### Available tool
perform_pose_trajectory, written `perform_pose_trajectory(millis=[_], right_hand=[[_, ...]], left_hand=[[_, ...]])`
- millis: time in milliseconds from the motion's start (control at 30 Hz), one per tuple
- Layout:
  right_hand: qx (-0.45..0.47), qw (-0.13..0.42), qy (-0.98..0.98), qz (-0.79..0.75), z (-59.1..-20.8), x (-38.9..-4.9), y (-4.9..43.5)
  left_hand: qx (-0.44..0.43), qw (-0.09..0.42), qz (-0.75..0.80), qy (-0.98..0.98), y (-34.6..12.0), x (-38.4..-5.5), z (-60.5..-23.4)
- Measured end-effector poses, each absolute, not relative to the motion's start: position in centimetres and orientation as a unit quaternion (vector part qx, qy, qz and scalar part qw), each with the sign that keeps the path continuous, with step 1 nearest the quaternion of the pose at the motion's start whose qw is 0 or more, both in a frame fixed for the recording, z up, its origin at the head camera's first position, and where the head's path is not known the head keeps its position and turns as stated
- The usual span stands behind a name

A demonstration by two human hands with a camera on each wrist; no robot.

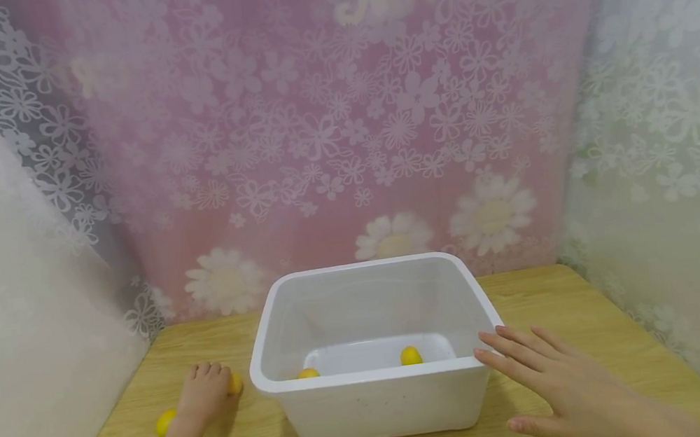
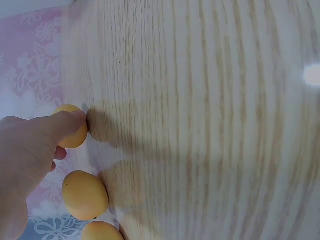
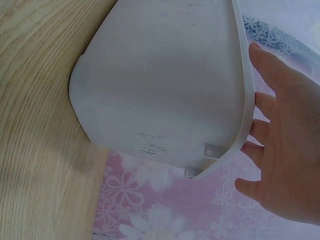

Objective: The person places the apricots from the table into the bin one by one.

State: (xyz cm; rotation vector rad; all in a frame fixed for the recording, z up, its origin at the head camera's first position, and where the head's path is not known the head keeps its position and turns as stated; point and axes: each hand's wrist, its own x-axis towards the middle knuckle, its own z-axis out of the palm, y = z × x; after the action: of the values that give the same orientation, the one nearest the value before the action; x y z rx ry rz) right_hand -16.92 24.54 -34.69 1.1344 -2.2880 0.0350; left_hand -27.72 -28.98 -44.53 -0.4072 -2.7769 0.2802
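On the left part of the table, my left hand (image 1: 205, 393) grips a yellow oval fruit (image 1: 236, 383), its kind not certain. The left wrist view shows the thumb pressing on this fruit (image 2: 75, 139), fingers behind it. Close by lie a second fruit (image 2: 85, 195) and a third fruit (image 2: 101, 232), partly cut off. In the middle stands a white plastic tub (image 1: 381, 409) with two yellow fruits inside, one fruit (image 1: 410, 356) at right and one fruit (image 1: 308, 373) partly hidden by the front rim. My right hand (image 1: 562, 382) holds nothing, its extended fingers at the tub's right front corner.
The wooden table (image 1: 535, 299) runs back to a pink flowered curtain (image 1: 330, 143). Pale flowered sheets hang along both sides, the left sheet (image 1: 15, 293) and the right sheet (image 1: 674, 229). Another yellow fruit (image 1: 166, 423) lies beside the left wrist.
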Motion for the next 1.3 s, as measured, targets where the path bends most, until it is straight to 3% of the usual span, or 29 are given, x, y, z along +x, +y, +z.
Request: perform_pose_trajectory(millis=[433, 1300], right_hand=[[0.422, 0.291, -0.859, 0.008, -34.8, -16.9, 24.6], [0.425, 0.293, -0.857, 0.007, -34.7, -16.9, 24.6]], left_hand=[[-0.142, 0.172, 0.065, -0.973, -29.2, -27.3, -43.7], [-0.139, 0.220, 0.051, -0.964, -30.0, -26.2, -37.2]])
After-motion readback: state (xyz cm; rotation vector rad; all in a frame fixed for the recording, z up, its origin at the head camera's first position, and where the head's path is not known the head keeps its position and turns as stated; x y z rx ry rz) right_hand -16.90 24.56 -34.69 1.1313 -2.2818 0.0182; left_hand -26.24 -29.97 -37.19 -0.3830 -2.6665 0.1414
